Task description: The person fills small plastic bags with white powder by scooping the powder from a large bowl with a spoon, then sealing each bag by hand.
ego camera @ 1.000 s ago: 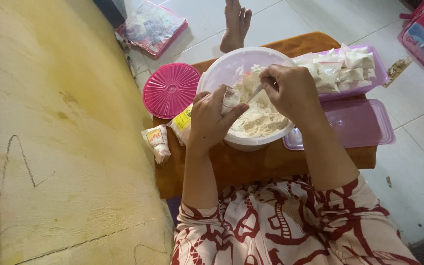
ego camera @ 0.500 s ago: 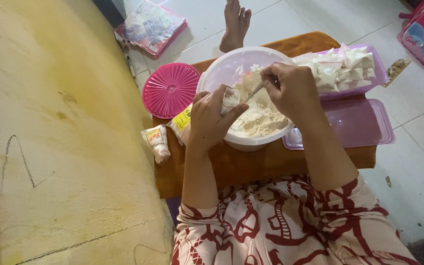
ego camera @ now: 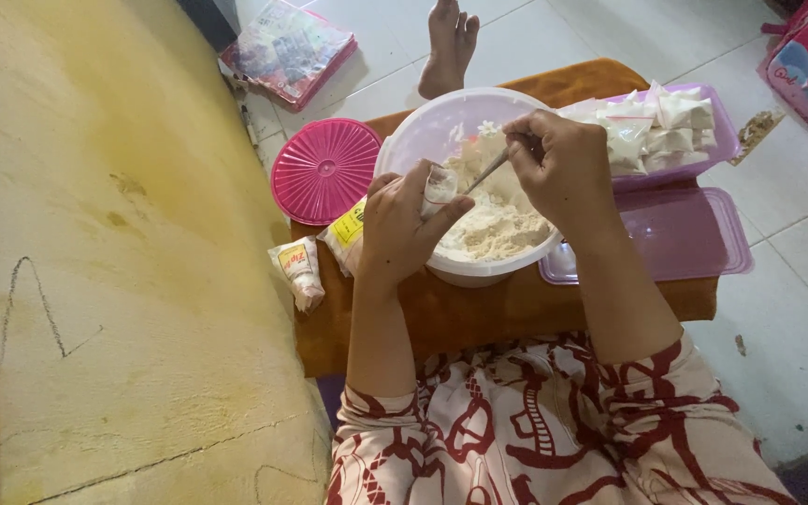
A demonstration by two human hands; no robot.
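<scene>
Left hand (ego camera: 393,234) gripping small bag (ego camera: 440,184) over near rim of bowl (ego camera: 423,126). Right hand (ego camera: 563,168) pinching spoon (ego camera: 488,171) above powder (ego camera: 493,220) inside bowl, tip pointing toward bag.

Small clear bag (ego camera: 440,184) — upright over bowl rim; spoon (ego camera: 486,174) tilted above powder.

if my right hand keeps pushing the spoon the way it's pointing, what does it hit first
Most likely the small clear bag pinched in your left hand. The spoon in your right hand angles down-left toward its mouth, above the powder in the bowl. Depth is uncertain.
</scene>
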